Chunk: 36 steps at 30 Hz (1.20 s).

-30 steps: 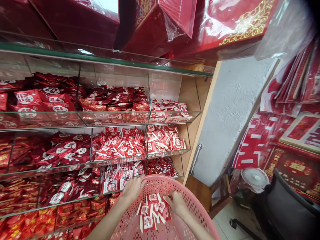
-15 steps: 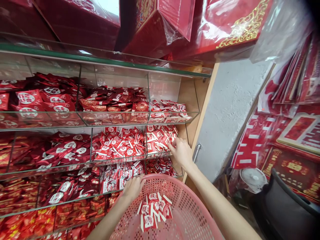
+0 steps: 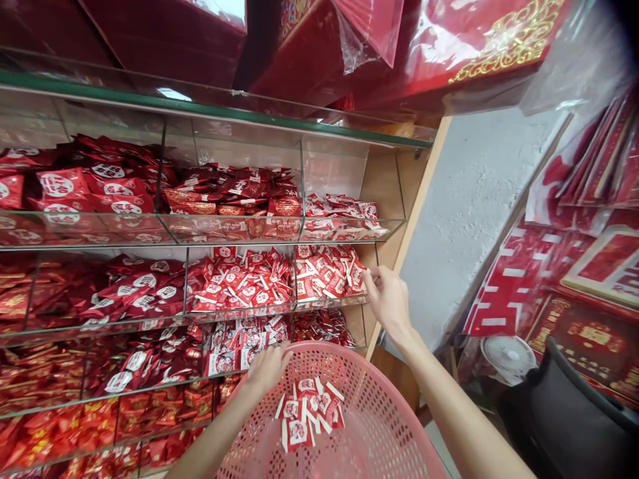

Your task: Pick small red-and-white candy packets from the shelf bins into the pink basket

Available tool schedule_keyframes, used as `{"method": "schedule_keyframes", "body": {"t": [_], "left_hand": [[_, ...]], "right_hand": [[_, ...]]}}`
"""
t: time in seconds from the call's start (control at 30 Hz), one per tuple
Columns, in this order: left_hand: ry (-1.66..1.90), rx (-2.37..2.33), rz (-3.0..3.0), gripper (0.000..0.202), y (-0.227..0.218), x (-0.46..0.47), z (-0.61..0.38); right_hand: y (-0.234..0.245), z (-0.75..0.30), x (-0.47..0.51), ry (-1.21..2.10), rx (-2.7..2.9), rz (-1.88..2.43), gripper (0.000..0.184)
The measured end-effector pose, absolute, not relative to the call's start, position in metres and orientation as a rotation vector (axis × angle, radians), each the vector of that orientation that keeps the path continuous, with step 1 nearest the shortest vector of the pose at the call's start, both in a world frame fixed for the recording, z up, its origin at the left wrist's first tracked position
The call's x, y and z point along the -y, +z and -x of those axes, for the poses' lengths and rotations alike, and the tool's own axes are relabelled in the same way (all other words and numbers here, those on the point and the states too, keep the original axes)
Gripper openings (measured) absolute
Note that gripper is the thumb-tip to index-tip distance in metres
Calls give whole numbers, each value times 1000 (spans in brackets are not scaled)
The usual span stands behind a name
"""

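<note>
My left hand [image 3: 269, 369] is closed over the far rim of a pink perforated plastic basket [image 3: 394, 406]. Inside that basket lies a small heap of red-and-white wrapped packets [image 3: 299, 429]. At the right end of the middle shelf, my right hand [image 3: 389, 303] has its thumb and fingers pinched together at the edge of a small red-and-white packet [image 3: 356, 274]. More packets of this kind [image 3: 324, 269] fill the glass-fronted compartment beside it. The fingertips partly hide where the packet is gripped.
Glass-fronted shelves hold red packets [image 3: 244, 276] in divided compartments. Large red boxes [image 3: 299, 60] stand on the glass shelf [image 3: 214, 110] above. At the right are a grey wall [image 3: 464, 199], hanging red decorations [image 3: 504, 279] and a black curved object [image 3: 559, 412].
My right hand has moved right, towards the compartment's side edge, with its fingers still pinched. My left hand stays on the basket rim. The view has shifted slightly.
</note>
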<state>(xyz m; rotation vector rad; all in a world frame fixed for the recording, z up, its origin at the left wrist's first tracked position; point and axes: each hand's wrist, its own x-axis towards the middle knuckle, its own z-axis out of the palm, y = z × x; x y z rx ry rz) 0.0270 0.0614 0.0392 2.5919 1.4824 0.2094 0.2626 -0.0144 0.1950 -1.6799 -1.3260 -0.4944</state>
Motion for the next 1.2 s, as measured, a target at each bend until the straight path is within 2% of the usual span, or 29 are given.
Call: {"method": "schedule_keyframes", "body": {"t": [0.07,0.17,0.37,0.47,0.57,0.73,0.97,1.2], "left_hand": [[201,-1479,-2591,44,39,-61,-28],[207,-1495,-2606,44,37,-63,-28],[228,-1476,-2625,45,31,-65,-27],[225,-1476,-2634,45,31,-66,-26],[223,-1477,-2640,44,31,-66,-26],[198,-1484,-2627,44,33,-65,-27],[205,-1468,-2640,44,36,-63,-26],[170,-1477,-2619,41,41,-62,-28]], "right_hand": [[190,-256,29,-352,1358,1551,27],[161,-239,42,29,1448,1432,30],[43,-213,45,941,1463,1432,40],[-8,-211,48,1237,1315,1434,44],[-36,-212,50,1346,1246,1451,46],[-54,-213,50,1289,1177,1557,42],[-54,-218,52,1292,1189,1609,35],[-42,-208,57,1384,1045,1591,36]]}}
